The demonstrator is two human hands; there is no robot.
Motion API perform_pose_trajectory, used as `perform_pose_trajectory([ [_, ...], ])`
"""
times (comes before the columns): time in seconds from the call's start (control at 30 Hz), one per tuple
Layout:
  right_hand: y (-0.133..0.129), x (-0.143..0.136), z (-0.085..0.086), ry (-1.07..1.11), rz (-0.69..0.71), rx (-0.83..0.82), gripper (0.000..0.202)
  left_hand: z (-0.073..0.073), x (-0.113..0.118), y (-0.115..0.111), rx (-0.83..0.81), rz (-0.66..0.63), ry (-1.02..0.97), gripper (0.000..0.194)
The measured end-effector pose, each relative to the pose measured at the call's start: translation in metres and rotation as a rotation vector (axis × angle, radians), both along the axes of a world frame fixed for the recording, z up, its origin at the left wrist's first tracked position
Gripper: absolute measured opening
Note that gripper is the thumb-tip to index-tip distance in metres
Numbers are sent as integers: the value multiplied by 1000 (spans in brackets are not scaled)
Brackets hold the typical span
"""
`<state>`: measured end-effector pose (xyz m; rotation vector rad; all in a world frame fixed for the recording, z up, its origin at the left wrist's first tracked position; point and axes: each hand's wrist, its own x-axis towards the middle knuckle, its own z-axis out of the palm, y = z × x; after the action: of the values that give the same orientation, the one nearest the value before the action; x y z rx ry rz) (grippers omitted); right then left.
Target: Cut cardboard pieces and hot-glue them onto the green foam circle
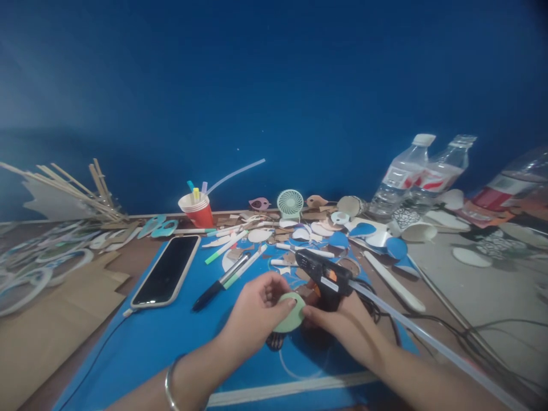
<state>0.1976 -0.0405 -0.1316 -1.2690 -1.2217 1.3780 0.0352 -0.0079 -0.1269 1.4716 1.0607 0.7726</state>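
1. I see the pale green disc in front of the person, raised over the blue mat.
2. The left hand is grasping this disc, with the thumb across its face.
3. The right hand appears to grasp the glue gun, and its thumb reaches to the disc's right edge. I cannot tell how firmly it presses there.
4. A long glue stick comes out of the gun's rear.
5. I judge the step as positioning the disc for gluing.
6. In my opinion, the next move calls for a steady left pinch and fingers away from the gun's front end.
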Motion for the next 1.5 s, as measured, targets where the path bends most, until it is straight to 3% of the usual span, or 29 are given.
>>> perform_pose_trajectory([
  [0.4,-1,-2,7,-59,9,-12,10,5,1,-2,-71,45,-9,14],
  [0.57,-3,1,1,-2,1,12,11,5,0,-2,-52,58,-17,13],
  [0.77,-2,4,-12,297,-4,0,14,7,-5,-4,64,-63,-97,18],
  [0.83,-1,4,-13,346,7,5,16,10,-5,-7,131,-137,-141,11],
  [0.9,0,4,-12,348,42,-12,18,13,-5,-9,173,-199,-208,3],
  [1.2,2,1,-1,324,51,-48,20,12,-5,-7,197,-275,-363,7],
  [1.37,3,5,-3,386,-27,-70,21,15,-11,0,280,-228,-180,3],
  [1.5,6,8,-10,280,-219,-10,19,18,-22,19,409,36,224,11],
])
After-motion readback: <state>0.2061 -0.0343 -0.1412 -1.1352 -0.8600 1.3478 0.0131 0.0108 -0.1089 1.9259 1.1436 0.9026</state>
